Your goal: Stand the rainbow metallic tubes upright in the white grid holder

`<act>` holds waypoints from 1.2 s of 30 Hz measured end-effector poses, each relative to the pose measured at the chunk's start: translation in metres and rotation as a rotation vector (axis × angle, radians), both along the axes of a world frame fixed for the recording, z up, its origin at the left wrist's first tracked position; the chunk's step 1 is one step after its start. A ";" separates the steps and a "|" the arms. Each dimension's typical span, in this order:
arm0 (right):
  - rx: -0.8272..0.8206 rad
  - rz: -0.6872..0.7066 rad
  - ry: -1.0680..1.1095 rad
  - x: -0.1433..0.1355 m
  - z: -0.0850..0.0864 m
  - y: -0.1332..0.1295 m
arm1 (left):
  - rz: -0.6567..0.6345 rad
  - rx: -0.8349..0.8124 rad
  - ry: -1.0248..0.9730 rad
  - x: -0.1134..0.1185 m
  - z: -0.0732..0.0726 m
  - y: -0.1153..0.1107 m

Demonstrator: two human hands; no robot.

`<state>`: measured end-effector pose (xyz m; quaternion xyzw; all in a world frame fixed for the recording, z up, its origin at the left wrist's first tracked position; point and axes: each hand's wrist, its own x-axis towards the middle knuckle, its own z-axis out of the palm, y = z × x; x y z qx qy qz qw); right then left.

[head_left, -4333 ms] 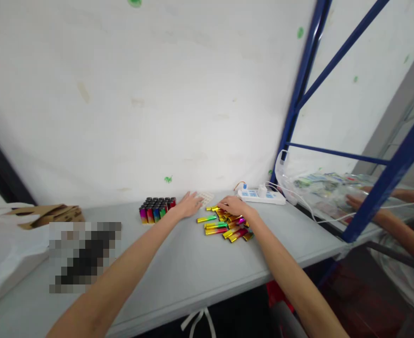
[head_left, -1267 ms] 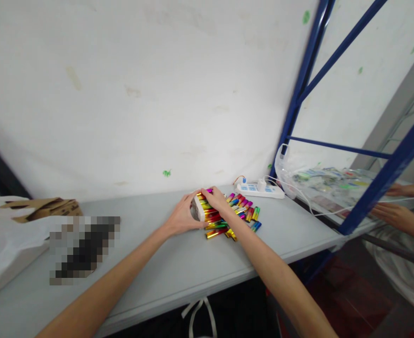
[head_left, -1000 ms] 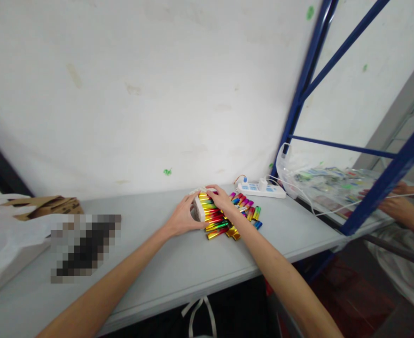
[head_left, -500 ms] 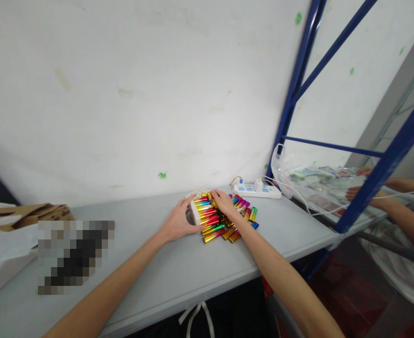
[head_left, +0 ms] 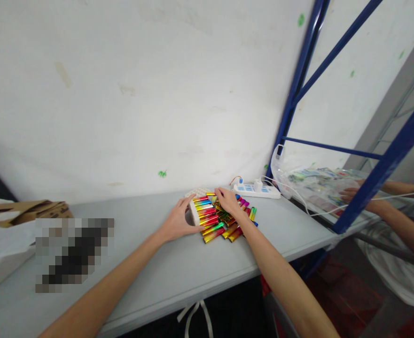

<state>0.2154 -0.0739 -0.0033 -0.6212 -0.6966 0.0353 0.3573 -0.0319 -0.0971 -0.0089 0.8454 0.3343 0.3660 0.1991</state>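
Note:
My left hand [head_left: 177,221] is wrapped round the outer end of a white holder [head_left: 194,213], thumb at the near side and fingers at the far side. Shiny tubes [head_left: 207,211] in gold, red, blue and green lie side by side in a row against this holder. Over the right part of the tubes is my right hand [head_left: 228,202], its fingers bent together; what they grip, if anything, is hidden. A gold tube [head_left: 210,194] lies close to its fingertips. Under and around this hand is a loose pile of similar tubes [head_left: 233,230], partly covered by my wrist.
A white power strip [head_left: 256,189] with a plug and cable stands by the wall. Behind the tubes lies a pale perforated tray [head_left: 198,192]. Cardboard and white bags [head_left: 27,213] are at left. Right of the blue rack post [head_left: 365,183], another person's hands [head_left: 356,193] work over plastic packets.
My right hand has shifted slightly to the right, away from the far end of the row, showing more of the tubes there. My left hand keeps its place.

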 end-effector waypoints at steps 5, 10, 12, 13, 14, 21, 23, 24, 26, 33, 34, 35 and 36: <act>-0.021 0.045 -0.059 0.001 -0.001 -0.004 | -0.007 0.000 0.010 -0.003 -0.001 0.000; -0.035 0.072 -0.127 -0.002 0.002 -0.009 | -0.006 0.004 0.009 -0.004 -0.001 -0.001; -0.015 0.066 -0.118 -0.006 0.005 -0.010 | -0.006 0.003 0.004 -0.003 -0.002 -0.001; 0.011 0.068 -0.102 -0.008 0.007 -0.010 | -0.007 0.002 -0.001 -0.003 -0.002 -0.001; 0.046 0.075 -0.076 -0.011 0.009 -0.011 | -0.009 0.001 -0.007 -0.002 -0.002 -0.001; 0.088 0.318 -0.029 -0.051 0.012 -0.015 | -0.039 0.002 -0.058 0.002 -0.011 0.004; 0.032 0.371 -0.193 -0.059 0.010 -0.014 | -0.048 -0.005 -0.063 0.002 -0.013 0.006; 0.014 0.386 -0.273 -0.061 0.008 -0.014 | -0.051 -0.009 -0.062 0.002 -0.014 0.006; 0.005 0.392 -0.385 -0.061 0.006 -0.013 | -0.056 -0.013 -0.057 0.002 -0.015 0.007; -0.009 0.368 -0.435 -0.046 0.002 -0.010 | -0.059 -0.003 -0.028 0.003 -0.013 0.007; -0.015 0.378 -0.441 -0.045 0.002 -0.010 | -0.057 -0.003 -0.027 0.003 -0.012 0.006; -0.025 0.380 -0.442 -0.043 0.003 -0.010 | -0.056 -0.004 -0.029 0.004 -0.012 0.006; -0.040 0.377 -0.439 -0.041 0.003 -0.010 | -0.055 -0.006 -0.031 0.004 -0.012 0.005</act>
